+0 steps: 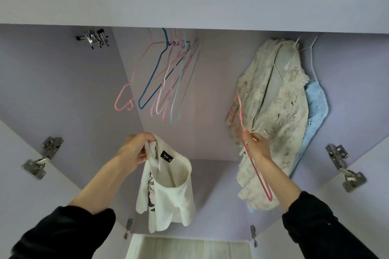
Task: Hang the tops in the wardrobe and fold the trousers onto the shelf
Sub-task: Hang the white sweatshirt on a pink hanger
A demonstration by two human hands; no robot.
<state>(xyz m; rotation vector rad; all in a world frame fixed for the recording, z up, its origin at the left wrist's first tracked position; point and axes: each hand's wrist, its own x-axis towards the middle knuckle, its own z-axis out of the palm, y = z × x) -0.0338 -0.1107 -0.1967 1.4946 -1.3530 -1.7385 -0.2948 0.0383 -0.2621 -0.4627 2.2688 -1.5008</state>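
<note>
Fingers point(147, 139) of our left hand point(134, 151) curl tightly around the bunched shoulder straps of a white top point(168, 191), which hangs down from that grip inside the open wardrobe point(63, 90). Its neckline gapes toward us, a black label shows inside the collar, and part of a pale pink print shows on its left edge. Our right hand point(257, 146) pinches a red wire hanger point(255, 166) partway along its length, thumb and fingers closed on the thin rod; the hanger slants from upper left down to lower right, its hook end up near the hanging clothes and its far corner just above our right forearm. We keep the two hands well apart, and the hanger is not touching the white top.

Behind the right hand, a cream lace top point(273, 115) hangs on a white hanger, and just beside it to the right hangs a light blue crochet top point(315, 111). At upper centre a cluster of empty hangers point(168, 78) in pink, blue, lilac and pale green hangs together. Both our sleeves are black. Metal hinges point(42, 157) sit on the opened doors at either side.
</note>
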